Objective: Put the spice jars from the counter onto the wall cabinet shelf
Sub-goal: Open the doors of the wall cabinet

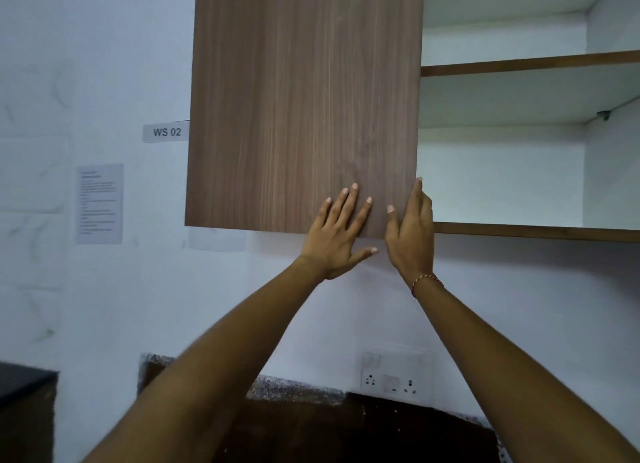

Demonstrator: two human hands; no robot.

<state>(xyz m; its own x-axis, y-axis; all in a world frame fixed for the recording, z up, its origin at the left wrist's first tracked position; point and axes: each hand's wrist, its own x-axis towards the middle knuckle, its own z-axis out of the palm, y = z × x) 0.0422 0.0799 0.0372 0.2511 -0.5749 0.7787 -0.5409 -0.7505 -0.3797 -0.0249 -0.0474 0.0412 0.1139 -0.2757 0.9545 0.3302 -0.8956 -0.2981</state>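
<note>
The wall cabinet's brown wood-grain door (304,98) fills the upper middle. My left hand (337,235) lies flat on the door's lower right corner with straight, spread fingers. My right hand (412,234) is at the door's right edge, thumb on the front face and fingers reaching along the edge. To the right of the door the cabinet stands uncovered, showing a white interior and a wooden-edged shelf (526,64) above a bottom board (536,232). Both shelves look bare. No spice jars are in view.
A white wall carries a "WS 02" label (167,132), a printed sheet (99,204) and a socket plate (394,376). A dark speckled counter backsplash (294,388) runs along the bottom. A black surface (24,379) sits at the lower left.
</note>
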